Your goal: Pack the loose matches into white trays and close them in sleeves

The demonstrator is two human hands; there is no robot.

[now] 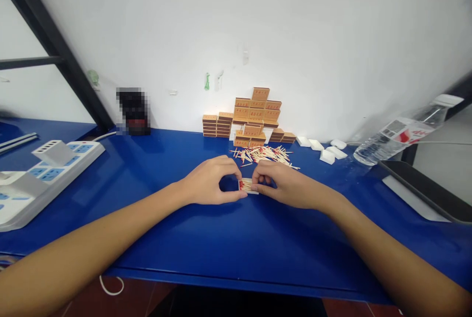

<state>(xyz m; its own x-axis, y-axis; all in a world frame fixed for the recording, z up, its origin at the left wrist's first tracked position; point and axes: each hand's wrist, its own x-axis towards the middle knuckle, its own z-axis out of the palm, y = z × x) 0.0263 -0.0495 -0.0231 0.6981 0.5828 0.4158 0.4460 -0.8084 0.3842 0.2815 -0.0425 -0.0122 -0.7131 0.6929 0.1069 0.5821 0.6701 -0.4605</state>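
A small white matchbox tray lies on the blue table in front of me, with red-headed matches in it. My left hand curves around its left end, thumb on the near side and fingers on the far side. At the right end, the thumb and forefinger of my right hand pinch together over the bare ends of the matches; the fingers hide part of the tray. Just beyond both hands is a loose pile of matches. Brown matchboxes stand stacked behind the pile, against the wall.
Several white tray-like pieces lie right of the pile. Farther right are a tilted plastic bottle and a dark phone-like slab. A white power strip occupies the left side. The blue table's front edge runs below my arms.
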